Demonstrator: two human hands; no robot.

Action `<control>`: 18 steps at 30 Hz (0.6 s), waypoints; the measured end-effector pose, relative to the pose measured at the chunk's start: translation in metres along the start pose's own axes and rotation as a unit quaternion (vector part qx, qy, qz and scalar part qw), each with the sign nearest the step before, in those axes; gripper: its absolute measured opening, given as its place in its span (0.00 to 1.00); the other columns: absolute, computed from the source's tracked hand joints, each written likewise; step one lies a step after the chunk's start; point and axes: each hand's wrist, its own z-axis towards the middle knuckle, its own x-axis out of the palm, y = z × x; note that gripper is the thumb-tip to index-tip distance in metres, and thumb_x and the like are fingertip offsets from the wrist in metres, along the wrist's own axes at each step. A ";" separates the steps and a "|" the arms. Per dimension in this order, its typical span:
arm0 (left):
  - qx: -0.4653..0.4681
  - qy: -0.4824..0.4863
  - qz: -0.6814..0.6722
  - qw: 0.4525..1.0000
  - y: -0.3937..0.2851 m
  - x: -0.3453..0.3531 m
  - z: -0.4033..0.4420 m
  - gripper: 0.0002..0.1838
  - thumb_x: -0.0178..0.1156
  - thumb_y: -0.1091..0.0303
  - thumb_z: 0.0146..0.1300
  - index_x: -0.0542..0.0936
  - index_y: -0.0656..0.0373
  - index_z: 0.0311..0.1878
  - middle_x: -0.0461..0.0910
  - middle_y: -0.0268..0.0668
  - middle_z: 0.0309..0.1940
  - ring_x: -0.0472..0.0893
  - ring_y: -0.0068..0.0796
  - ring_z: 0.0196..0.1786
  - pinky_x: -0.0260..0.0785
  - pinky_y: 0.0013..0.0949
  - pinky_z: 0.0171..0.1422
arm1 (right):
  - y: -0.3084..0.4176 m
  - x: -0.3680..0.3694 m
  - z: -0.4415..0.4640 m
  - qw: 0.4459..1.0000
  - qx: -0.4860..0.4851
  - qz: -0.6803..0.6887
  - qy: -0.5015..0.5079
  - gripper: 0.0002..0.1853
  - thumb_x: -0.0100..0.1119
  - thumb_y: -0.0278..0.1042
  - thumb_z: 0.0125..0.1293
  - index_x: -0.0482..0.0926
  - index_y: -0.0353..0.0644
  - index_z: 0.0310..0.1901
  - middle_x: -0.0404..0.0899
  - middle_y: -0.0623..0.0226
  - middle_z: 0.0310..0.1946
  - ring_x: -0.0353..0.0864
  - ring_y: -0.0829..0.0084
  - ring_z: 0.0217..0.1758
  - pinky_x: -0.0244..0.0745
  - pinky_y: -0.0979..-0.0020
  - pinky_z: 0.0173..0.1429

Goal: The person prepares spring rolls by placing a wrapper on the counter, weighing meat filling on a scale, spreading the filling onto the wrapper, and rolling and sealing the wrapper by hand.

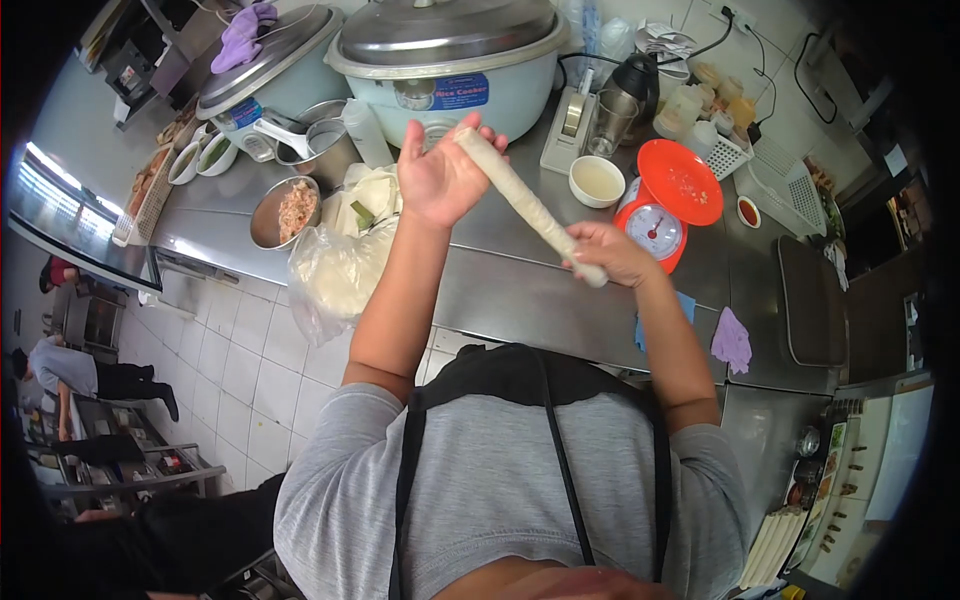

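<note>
A long pale roll (pixel 525 205) slants between my two hands above the steel counter. My left hand (pixel 445 175) is palm up with fingers apart, and the roll's upper end lies against its finger side. My right hand (pixel 612 254) is closed around the roll's lower end. Left of my hands, a metal bowl (pixel 267 218) has a pinkish filling (pixel 297 211) in it. Beside it lie pale wrappers (pixel 375 195) and a plastic bag (pixel 340 275) with pale contents. A white bowl (pixel 597 182) of pale liquid and a red scale (pixel 657 232) stand to the right.
Two large rice cookers (pixel 447 60) stand at the back. A tape dispenser (pixel 570 130), a glass (pixel 610 122) and a small sauce bowl (pixel 748 211) are on the counter (pixel 500 290). Purple (pixel 731 340) and blue cloths lie at the front right. Another person (pixel 75 370) stands far left.
</note>
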 end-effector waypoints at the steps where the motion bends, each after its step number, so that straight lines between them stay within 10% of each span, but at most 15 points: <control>1: -0.010 -0.004 -0.028 1.000 0.003 -0.002 -0.003 0.37 0.40 0.36 0.59 0.70 0.65 0.51 0.72 0.49 0.47 0.68 0.51 0.53 0.56 0.49 0.62 | 0.012 -0.010 -0.009 0.999 -0.010 -0.027 -0.024 0.21 0.56 0.24 0.54 0.68 0.35 0.52 0.76 0.64 0.37 0.77 0.76 0.36 0.75 0.75 0.40; 7: -0.128 0.077 -0.027 0.988 0.035 -0.020 -0.028 0.53 0.56 0.34 0.48 0.50 0.61 0.68 0.46 0.61 0.66 0.47 0.63 0.68 0.48 0.64 0.65 | 0.065 -0.078 -0.053 0.970 -0.172 -0.080 -0.149 0.19 0.56 0.23 0.52 0.70 0.38 0.48 0.74 0.68 0.40 0.75 0.77 0.41 0.72 0.76 0.47; 13: -0.325 0.163 0.153 0.919 0.093 -0.064 -0.017 0.52 0.62 0.38 0.47 0.49 0.58 0.66 0.69 0.58 0.51 0.80 0.46 0.40 0.75 0.38 0.47 | 0.096 -0.074 -0.064 0.945 -0.279 -0.083 -0.150 0.20 0.57 0.22 0.52 0.70 0.38 0.49 0.74 0.67 0.40 0.74 0.77 0.44 0.71 0.76 0.50; 18: -0.243 0.108 0.330 0.906 0.135 -0.028 -0.001 0.27 0.64 0.59 0.54 0.66 0.59 0.53 0.76 0.39 0.34 0.78 0.26 0.32 0.73 0.26 0.38 | 0.084 -0.037 -0.053 0.937 -0.297 -0.156 -0.099 0.19 0.57 0.21 0.54 0.70 0.39 0.49 0.73 0.70 0.40 0.73 0.79 0.44 0.70 0.76 0.49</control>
